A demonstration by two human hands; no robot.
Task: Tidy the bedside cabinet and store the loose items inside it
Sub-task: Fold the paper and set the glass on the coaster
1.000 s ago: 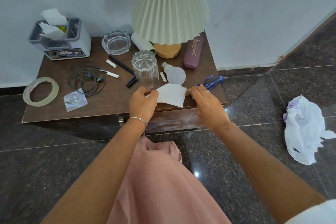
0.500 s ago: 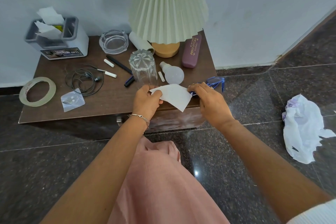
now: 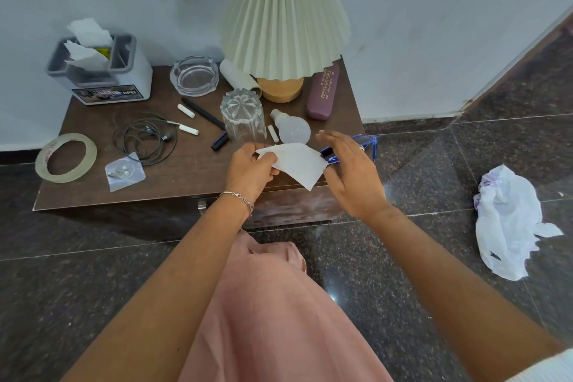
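Forearms run up from the bottom of the view over a pink skirt (image 3: 279, 304). The left hand (image 3: 248, 169) pinches the left corner of a white paper (image 3: 297, 163). The right hand (image 3: 356, 177) is spread with straight fingers and grips nothing, just beside the sheet's right edge; whether its thumb touches the sheet I cannot tell.

The paper hangs between the hands above the front edge of the desk (image 3: 186, 178), its long axis running left to right and dipping toward the right hand. Directly below is the closed drawer front (image 3: 288, 206). Its metal handle (image 3: 201, 205) is nearer the left hand, which is occupied, so I judge that opening it calls for the free right hand to cross under the sheet.

Behind the right hand lies one pair of blue glasses (image 3: 369, 144) at the desk's right corner. Farther in:
- one upturned tumbler (image 3: 243, 116)
- one light bulb (image 3: 293, 130)
- three short white sticks (image 3: 186, 110)
- one black pen (image 3: 203, 113)
- one earphone tangle (image 3: 145, 136)
- one clear sachet (image 3: 124, 170)
- one tape ring (image 3: 65, 156) overhanging the left edge

At the back:
- one glass ashtray (image 3: 193, 74)
- one white roll (image 3: 238, 77)
- one maroon glasses case (image 3: 322, 93)
- one organiser box (image 3: 102, 77)
- one lamp (image 3: 285, 9)

One crumpled plastic bag (image 3: 508, 220) lies on the floor, well apart to the right.
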